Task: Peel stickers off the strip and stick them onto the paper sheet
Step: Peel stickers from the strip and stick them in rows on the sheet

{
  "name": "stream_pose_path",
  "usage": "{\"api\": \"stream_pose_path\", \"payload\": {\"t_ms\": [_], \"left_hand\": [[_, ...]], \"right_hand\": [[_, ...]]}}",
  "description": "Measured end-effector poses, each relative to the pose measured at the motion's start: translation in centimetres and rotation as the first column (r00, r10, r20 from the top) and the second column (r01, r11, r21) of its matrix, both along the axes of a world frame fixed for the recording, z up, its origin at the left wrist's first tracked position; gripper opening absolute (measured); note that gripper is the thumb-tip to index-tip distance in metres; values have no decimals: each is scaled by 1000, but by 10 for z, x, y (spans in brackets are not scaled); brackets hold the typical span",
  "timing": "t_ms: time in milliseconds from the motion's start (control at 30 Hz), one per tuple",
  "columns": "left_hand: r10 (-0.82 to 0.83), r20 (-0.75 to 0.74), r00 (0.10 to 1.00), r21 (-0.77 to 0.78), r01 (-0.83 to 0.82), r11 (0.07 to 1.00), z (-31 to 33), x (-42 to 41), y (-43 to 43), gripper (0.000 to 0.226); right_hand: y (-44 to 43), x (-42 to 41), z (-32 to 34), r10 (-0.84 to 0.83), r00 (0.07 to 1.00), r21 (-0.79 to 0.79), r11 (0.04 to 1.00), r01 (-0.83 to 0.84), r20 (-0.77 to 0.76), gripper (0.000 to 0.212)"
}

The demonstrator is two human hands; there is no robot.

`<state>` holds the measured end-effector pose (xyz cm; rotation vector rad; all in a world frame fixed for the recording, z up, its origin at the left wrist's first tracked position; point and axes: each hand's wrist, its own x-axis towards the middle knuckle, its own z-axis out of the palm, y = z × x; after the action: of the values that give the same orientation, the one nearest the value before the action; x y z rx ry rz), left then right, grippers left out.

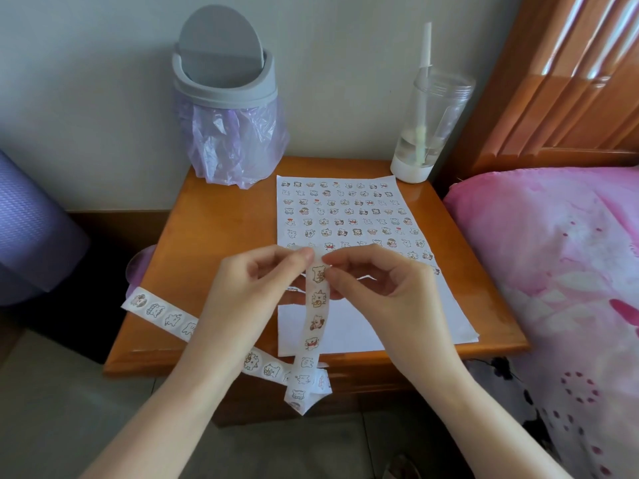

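Glossy wooden nightstand [214,216], matt paper sheet [408,305], clear plastic cup [432,112]

A glossy wooden nightstand [214,216] is set against a pale wall [86,81]. A wooden headboard [560,81] (streaked with daylight glare) is seen at the right, above pink floral bedding [553,254]. The floor [69,392] is laid with grey tiles.

— What's on my tabletop [214,216]?
— Paper sheet [432,316] flat, mid-right, sticker rows on its far part. At the back: grey bin [224,95] w/ purple bag [238,143] on the left, clear tumbler [425,126] w/ straw [426,46] on the right.
— Front-left?
— My sticker strip [155,311] lies across that corner.
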<state>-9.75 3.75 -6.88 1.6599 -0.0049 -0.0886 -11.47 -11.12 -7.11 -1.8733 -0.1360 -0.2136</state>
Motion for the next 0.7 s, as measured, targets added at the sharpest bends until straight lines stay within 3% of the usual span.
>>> {"api": "stream_pose_path", "payload": {"t_ms": [300,700], "left_hand": [[0,85,996,62,-6,998,-3,1,-1,14],[-5,46,999,17,4,1000,-3,1,-2,13]], "right_hand": [[0,2,-2,-1,1000,-67,998,3,26,11],[-1,6,-7,-12,990,-156,987,35,143,9]]}}
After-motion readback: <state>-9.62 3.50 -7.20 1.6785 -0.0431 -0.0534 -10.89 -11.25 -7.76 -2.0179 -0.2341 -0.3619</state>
